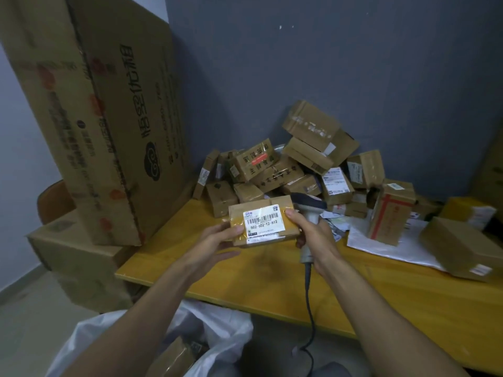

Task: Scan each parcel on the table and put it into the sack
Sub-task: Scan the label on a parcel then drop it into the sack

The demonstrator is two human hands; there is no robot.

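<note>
Two hands are raised together over the near part of the table [272,278], both closed on a small cardboard parcel [262,223]. The left hand [217,240] is clamped on the parcel's left edge, thumb laid on top beside the label [264,221] and fingers curled beneath. The right hand [313,235] is wrapped round the grey handle of a barcode scanner [309,210], while its thumb is pressed onto the parcel's right edge. The scanner's dark head is seen just behind the parcel, and its cable [309,308] is hung down past the table's front edge. The parcel is held clear of the tabletop with its white label turned upward; a barcode and the printed figures 502-602-12-812 can be read on it.

Further back, a heap of taped parcels [299,164] is piled against the grey wall [326,63]. More boxes are spread to the right, some on a pale plastic mailer [386,248]. A large flattened carton [109,118] is leaned at the table's left end upon a closed box [76,251]. Below the forearms, the white sack [217,338] is seen open by the table's near edge, with at least one parcel already lying inside.
</note>
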